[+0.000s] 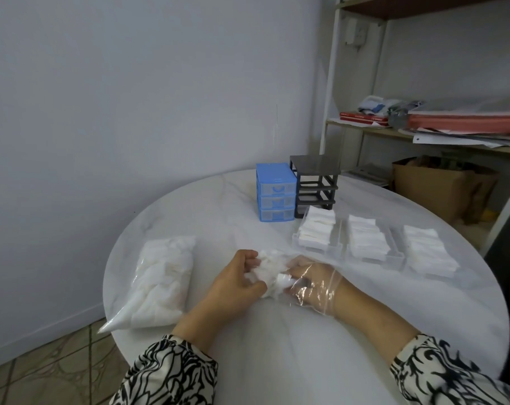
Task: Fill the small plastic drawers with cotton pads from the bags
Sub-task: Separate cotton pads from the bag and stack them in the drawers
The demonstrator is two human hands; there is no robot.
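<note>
At far left on the round white counter (166,206) lies a full bag of cotton pads (163,280), sealed as far as can be seen and untouched by either hand. Just right of it, the left hand (236,279) grips a loose clump of pads (270,273), its fingers (252,260) curled over the top edge and the thumb beneath. The right hand (312,283) meets the clump from the other side; it appears to sit inside a thin clear plastic bag or glove, which one the blur does not settle, and its fingers (294,266) pinch the pads through or within that film. Behind the hands stands a blue drawer unit (275,195) with three drawers in place, beside a dark frame (316,182) whose slots stand vacant. At right, three clear drawers (318,242) rest in a row on the counter, each already stacked with white pads. Judged progress: well advanced, with these drawers filled; the held clump remains to be placed, the drawers returned to the frame, and the full bag perhaps still to be used.
</note>
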